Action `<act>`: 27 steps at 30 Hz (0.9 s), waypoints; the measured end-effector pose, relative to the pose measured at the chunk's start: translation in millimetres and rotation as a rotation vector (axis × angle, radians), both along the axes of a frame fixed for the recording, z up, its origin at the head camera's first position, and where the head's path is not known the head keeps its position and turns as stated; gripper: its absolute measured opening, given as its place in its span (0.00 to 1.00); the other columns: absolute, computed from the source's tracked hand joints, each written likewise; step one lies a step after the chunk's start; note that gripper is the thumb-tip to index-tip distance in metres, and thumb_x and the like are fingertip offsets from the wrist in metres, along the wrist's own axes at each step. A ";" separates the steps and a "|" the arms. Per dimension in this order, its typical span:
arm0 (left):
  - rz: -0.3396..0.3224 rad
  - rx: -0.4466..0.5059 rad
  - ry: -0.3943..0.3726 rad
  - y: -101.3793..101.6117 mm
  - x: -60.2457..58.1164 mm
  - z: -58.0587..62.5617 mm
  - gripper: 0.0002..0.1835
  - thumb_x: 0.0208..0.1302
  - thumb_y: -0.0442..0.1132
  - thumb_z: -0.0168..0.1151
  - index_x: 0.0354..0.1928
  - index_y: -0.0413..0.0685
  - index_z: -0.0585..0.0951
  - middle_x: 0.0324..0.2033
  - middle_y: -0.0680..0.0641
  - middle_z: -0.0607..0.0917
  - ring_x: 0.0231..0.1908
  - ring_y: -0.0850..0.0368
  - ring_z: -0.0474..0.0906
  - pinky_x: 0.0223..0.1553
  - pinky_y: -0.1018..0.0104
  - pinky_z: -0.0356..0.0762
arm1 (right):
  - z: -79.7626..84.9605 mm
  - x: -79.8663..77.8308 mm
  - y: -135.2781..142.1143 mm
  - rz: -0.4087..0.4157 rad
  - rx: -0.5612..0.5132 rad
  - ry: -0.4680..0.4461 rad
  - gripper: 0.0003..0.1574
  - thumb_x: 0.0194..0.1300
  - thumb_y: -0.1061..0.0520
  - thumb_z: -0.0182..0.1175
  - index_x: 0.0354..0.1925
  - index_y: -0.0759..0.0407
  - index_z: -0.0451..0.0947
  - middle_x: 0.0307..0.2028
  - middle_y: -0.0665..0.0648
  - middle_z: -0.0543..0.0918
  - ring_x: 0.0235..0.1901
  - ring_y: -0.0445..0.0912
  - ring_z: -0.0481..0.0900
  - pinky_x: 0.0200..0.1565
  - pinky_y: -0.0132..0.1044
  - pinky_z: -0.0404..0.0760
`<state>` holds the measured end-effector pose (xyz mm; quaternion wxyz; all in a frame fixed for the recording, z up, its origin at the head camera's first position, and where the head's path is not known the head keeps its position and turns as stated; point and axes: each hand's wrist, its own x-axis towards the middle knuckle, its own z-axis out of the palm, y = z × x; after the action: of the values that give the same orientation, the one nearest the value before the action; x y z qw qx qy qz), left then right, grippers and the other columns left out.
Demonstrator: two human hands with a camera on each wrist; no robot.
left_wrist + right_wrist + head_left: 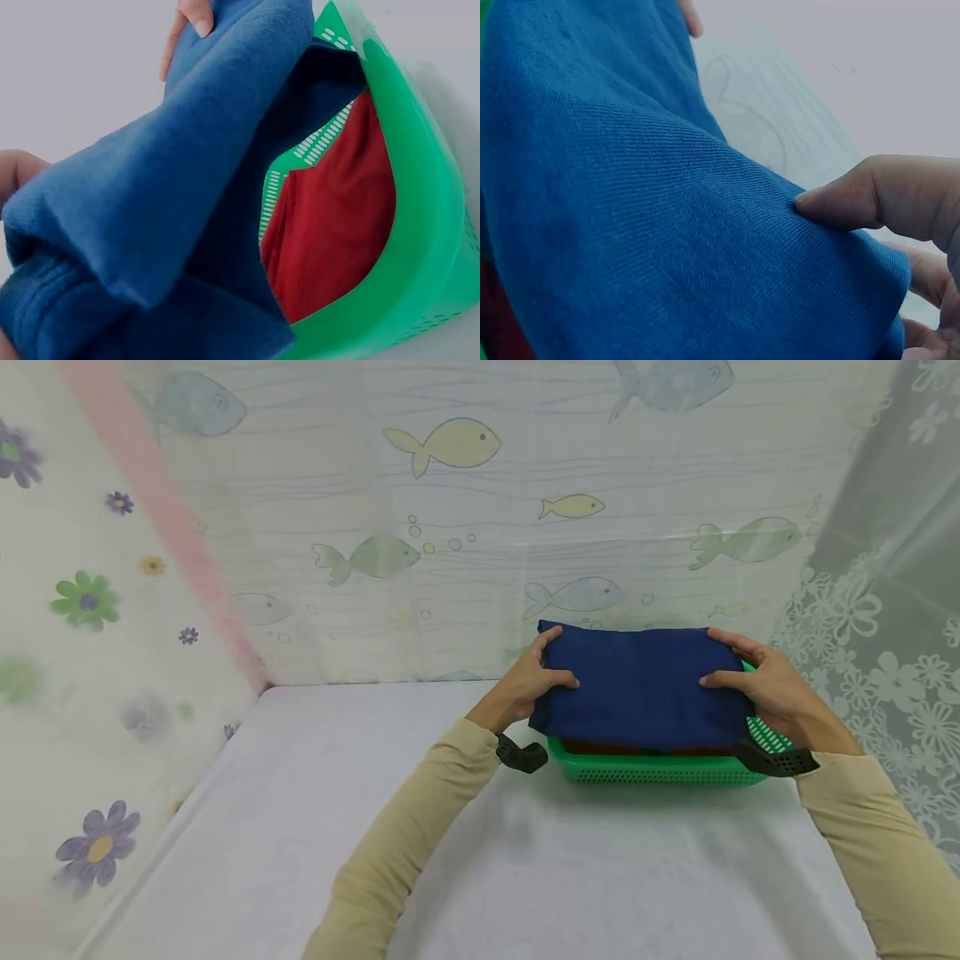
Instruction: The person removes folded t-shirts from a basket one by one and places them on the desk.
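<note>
A folded dark blue cloth (637, 685) is stretched between both hands over a green plastic basket (667, 770). My left hand (527, 681) grips its left end, thumb on the near face and fingers behind the top edge. The right hand (776, 685) pinches the opposite end in the same way; in the right wrist view its thumb (847, 196) presses into the knit fabric. Below the blue cloth, inside the basket, lies a red cloth (337, 210), largely covered in the head view. The blue cloth's lower folds hang at the basket's rim in the left wrist view.
The basket stands on a white-covered table (300, 827), toward its back right. Behind it hangs a curtain with fish prints (457, 527). A flowered sheet (90, 693) borders the left, and a lace-patterned sheer curtain (892, 652) the right. Dark straps (522, 755) sit at the wrists.
</note>
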<state>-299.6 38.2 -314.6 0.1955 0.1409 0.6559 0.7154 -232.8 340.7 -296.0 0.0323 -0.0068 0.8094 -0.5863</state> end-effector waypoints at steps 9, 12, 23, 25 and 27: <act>-0.014 0.061 0.018 -10.5 1.5 4.0 0.48 0.44 0.21 0.61 0.66 0.64 0.57 0.62 0.55 0.58 0.53 0.50 0.64 0.49 0.52 0.64 | 7.9 3.7 -8.8 0.006 -0.030 0.021 0.49 0.54 0.56 0.64 0.66 0.35 0.50 0.67 0.56 0.43 0.54 0.48 0.61 0.40 0.34 0.75; -0.021 0.082 0.022 -14.6 2.4 4.4 0.48 0.44 0.21 0.60 0.66 0.64 0.56 0.62 0.56 0.58 0.53 0.51 0.64 0.50 0.52 0.64 | 8.4 4.8 -11.8 0.003 -0.041 0.023 0.49 0.53 0.56 0.64 0.66 0.35 0.50 0.66 0.56 0.43 0.55 0.50 0.60 0.40 0.34 0.75; -0.014 0.138 0.034 -32.5 5.4 8.0 0.48 0.44 0.22 0.60 0.66 0.66 0.57 0.62 0.57 0.58 0.55 0.50 0.62 0.50 0.49 0.64 | 9.9 5.3 -27.7 0.018 -0.157 0.082 0.48 0.53 0.63 0.64 0.66 0.40 0.54 0.65 0.57 0.47 0.46 0.41 0.70 0.38 0.36 0.76; -0.014 0.143 0.050 -35.8 5.9 8.6 0.47 0.44 0.22 0.60 0.66 0.66 0.56 0.62 0.56 0.57 0.56 0.50 0.61 0.50 0.49 0.63 | 10.2 5.5 -31.3 0.016 -0.181 0.098 0.48 0.52 0.64 0.64 0.66 0.41 0.55 0.64 0.58 0.49 0.45 0.41 0.71 0.37 0.36 0.77; -0.015 0.148 0.064 -39.1 6.2 9.1 0.47 0.45 0.22 0.59 0.66 0.65 0.56 0.62 0.56 0.57 0.56 0.51 0.60 0.51 0.49 0.62 | 10.7 5.7 -35.1 0.016 -0.208 0.114 0.48 0.51 0.66 0.64 0.66 0.43 0.55 0.62 0.58 0.51 0.44 0.42 0.72 0.37 0.36 0.77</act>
<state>-293.4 -0.8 -305.4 0.1687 0.1826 0.6061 0.7555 -227.1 305.6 -285.3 -0.0101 -0.0498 0.7446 -0.6655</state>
